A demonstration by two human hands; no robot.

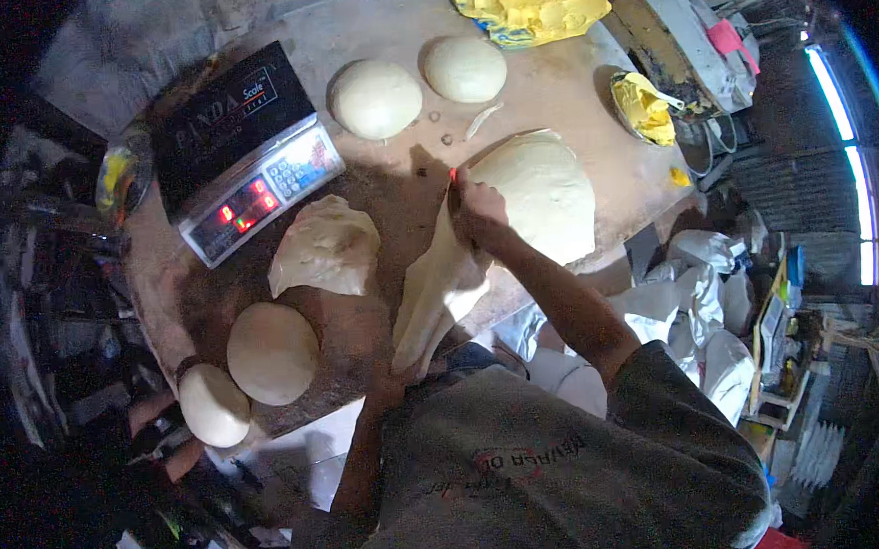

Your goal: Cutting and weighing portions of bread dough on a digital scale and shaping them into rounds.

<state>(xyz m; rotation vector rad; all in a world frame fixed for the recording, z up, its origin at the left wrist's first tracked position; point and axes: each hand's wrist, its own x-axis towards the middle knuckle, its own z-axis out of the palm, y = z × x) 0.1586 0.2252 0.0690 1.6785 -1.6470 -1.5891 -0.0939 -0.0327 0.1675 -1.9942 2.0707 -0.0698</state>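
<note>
A large pale slab of dough (544, 196) lies on the table in front of me. Along its left edge a long strip of dough (428, 285) runs down toward my body. My right hand (481, 214) is closed in a fist where strip and slab meet; a bit of red shows at its top, but what it grips is mostly hidden. In shadow at the strip's lower end, my left hand (390, 370) appears closed on the dough, its fingers hard to make out. Left of the strip rests a rough, flattened dough piece (324, 248).
A digital scale (259, 194) with a black top stands at left. Round dough balls (377, 99) sit at the back and others (272, 352) at front left. Yellow fat (536, 7) is heaped behind, with a bowl of it (643, 109) at right. Another person's arms (167, 443) show at lower left.
</note>
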